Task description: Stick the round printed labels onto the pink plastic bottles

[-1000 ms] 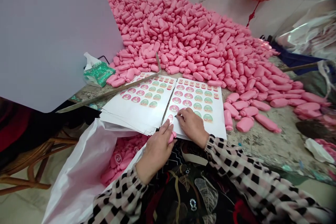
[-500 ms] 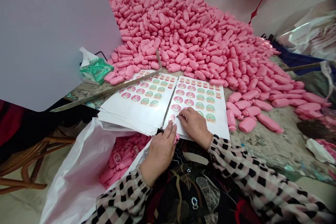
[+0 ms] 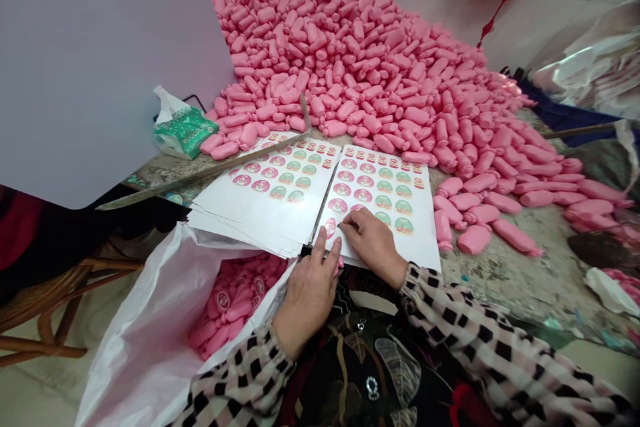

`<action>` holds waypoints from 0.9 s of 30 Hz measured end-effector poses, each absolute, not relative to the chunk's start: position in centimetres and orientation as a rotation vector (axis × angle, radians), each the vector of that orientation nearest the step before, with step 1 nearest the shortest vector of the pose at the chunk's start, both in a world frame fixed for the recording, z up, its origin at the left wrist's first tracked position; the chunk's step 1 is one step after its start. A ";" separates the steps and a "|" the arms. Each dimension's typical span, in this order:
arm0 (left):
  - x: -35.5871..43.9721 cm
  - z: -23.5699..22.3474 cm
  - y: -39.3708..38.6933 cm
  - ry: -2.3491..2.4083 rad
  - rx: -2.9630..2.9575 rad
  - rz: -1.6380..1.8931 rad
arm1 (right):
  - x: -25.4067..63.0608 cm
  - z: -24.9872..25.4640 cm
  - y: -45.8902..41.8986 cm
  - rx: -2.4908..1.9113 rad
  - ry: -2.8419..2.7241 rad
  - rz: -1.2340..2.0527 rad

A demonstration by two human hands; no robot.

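Note:
My left hand point(image 3: 309, 290) is at the near edge of a sticker sheet point(image 3: 423, 247), closed over a pink sausage-shaped piece point(image 3: 341, 263). Only the piece's end shows past the fingers. A pink oval sticker point(image 3: 331, 227) is just beyond my left fingertips, at the sheet's left side; I cannot tell whether it is fully peeled. On the same sheet, my right hand point(image 3: 374, 243) pinches a small thin dark tool point(image 3: 340, 226), whose tip is near that sticker. Rows of pink and green stickers show beyond my right hand.
A second stack of sticker sheets point(image 3: 245, 213) lies left, under a long bar point(image 3: 210, 172). Pink pieces point(image 3: 340, 47) are heaped behind. An open white sack point(image 3: 145, 327) below holds labelled pink pieces point(image 3: 235, 303). A tissue pack point(image 3: 183, 130) sits by a pale panel point(image 3: 110, 67).
The left fingertips have drawn back slightly toward me, leaving the oval sticker more exposed. My right hand keeps its pinch at nearly the same place. The view has shifted slightly.

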State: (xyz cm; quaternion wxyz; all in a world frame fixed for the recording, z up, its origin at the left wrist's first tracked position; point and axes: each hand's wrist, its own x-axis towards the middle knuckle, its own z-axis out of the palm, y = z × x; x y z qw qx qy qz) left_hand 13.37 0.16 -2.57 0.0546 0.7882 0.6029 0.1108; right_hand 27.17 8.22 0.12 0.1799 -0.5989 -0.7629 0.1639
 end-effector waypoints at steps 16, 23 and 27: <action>13.8 -3.1 0.2 1.916 2.387 0.297 | 26.1 0.2 7.4 -1.797 -1.971 0.661; 13.8 -3.3 0.1 1.920 2.401 0.308 | 26.0 0.7 8.0 -1.830 -1.867 0.779; 13.8 -3.4 0.1 1.924 2.396 0.321 | 26.1 0.8 7.7 -1.833 -1.933 0.695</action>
